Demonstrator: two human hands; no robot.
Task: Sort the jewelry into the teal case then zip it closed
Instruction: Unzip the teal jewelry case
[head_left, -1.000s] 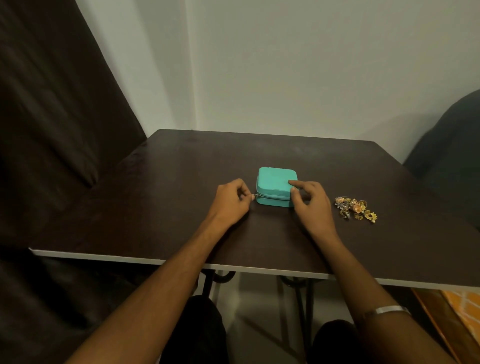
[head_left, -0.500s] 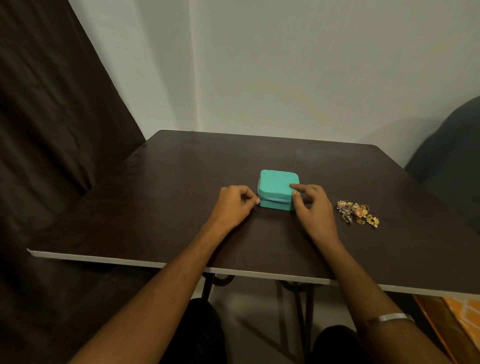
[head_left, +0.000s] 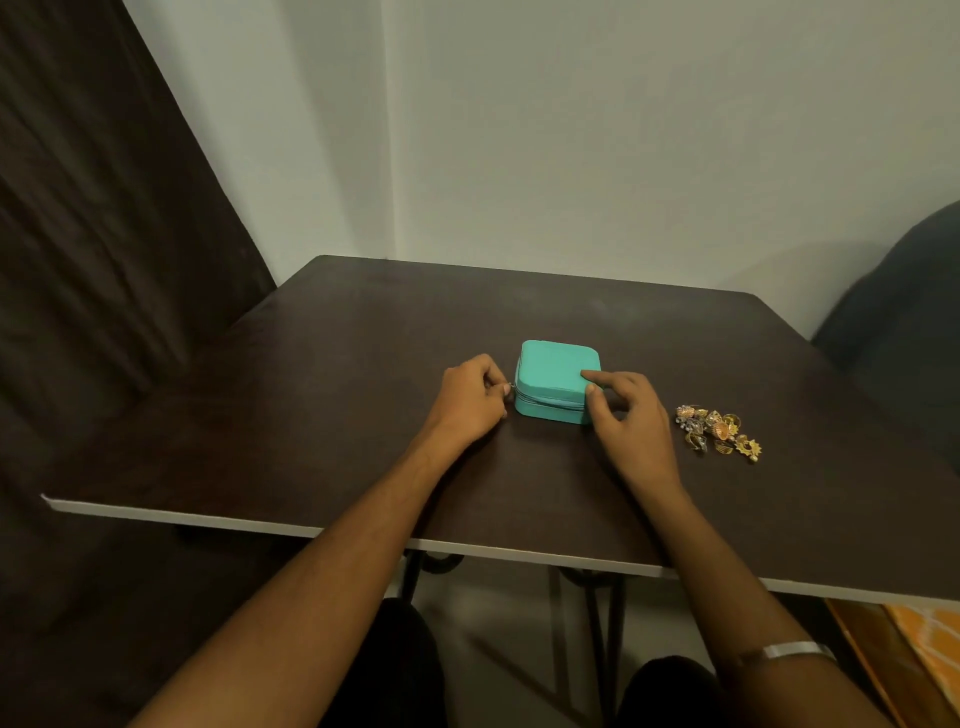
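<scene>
A small square teal case (head_left: 553, 371) lies shut in the middle of the dark table (head_left: 322, 364). My left hand (head_left: 470, 402) is at its left side, fingers pinched on the small metal zipper pull (head_left: 509, 388) at the front-left corner. My right hand (head_left: 626, 421) steadies the case from the right, forefinger on the lid and thumb against the front-right corner. A little heap of gold and silver jewelry (head_left: 719, 431) rests on the table to the right of my right hand, untouched.
The table has a white front edge (head_left: 218, 519) and black metal legs below. A dark curtain (head_left: 104, 234) hangs at the left. A dark rounded seat back (head_left: 904, 322) stands at the right. An orange patterned cloth (head_left: 930, 649) shows at the lower right.
Both hands stay in the same grip on the case; only the head camera has shifted slightly. The jewelry heap has not moved.
</scene>
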